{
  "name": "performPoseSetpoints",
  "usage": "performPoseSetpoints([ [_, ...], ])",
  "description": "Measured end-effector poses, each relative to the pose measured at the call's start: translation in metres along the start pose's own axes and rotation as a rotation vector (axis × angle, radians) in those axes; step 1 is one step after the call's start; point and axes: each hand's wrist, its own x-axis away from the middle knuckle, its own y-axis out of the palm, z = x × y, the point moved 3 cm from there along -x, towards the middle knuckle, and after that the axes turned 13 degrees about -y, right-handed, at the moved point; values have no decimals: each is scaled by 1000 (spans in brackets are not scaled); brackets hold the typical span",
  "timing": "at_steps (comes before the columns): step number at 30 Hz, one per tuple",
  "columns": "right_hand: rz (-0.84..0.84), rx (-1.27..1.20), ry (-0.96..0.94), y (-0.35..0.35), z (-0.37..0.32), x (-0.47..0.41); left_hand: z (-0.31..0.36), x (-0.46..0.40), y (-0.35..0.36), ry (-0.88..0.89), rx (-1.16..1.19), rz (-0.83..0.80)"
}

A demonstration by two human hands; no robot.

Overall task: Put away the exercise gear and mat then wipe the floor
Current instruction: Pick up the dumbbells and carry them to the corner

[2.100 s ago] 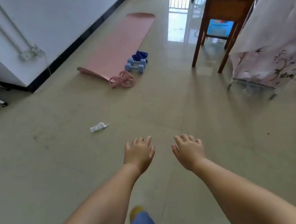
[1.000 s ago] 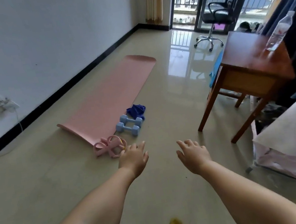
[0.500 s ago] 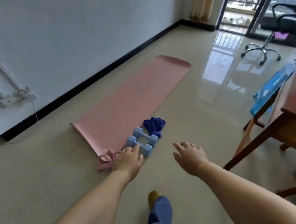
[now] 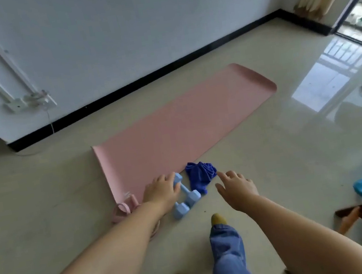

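Reaching low, the left hand (image 4: 161, 192) spreads over the dumbbells (image 4: 185, 195) beside the mat (image 4: 183, 124), seemingly to gather them, while the right hand (image 4: 237, 187) hovers, fingers spread, near the blue cloth (image 4: 201, 175).

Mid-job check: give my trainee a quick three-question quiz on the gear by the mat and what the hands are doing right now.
1. True or false: the long pink foam exercise mat is rolled up.
2. Which item lies nearest the right hand? A) pink looped resistance band B) crumpled dark blue cloth C) wooden table leg
3. Fill in: the left hand reaches over the pair of light blue ______.

Key: 1 false, it lies flat; 2 B; 3 dumbbells.
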Motion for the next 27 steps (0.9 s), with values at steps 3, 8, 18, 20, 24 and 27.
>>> performPoseSetpoints([
  [3, -84, 104, -168, -18, 21, -66, -1, -44, 10, -182, 109, -9],
  [8, -196, 76, -248, -23, 58, -152, 10, -84, 48, -443, 249, -95],
  [18, -434, -74, -240, 138, 90, -289, 2, -201, 205, -615, 434, -308],
  [20, -457, -78, -239, 185, 98, -320, -5, -231, 248, -652, 490, -335],
  [24, -494, -38, -288, 288, 119, -389, -19, -296, 353, -790, 671, -336],
  [27, -482, -112, -248, 367, 134, -434, -31, -338, 430, -911, 749, -326],
])
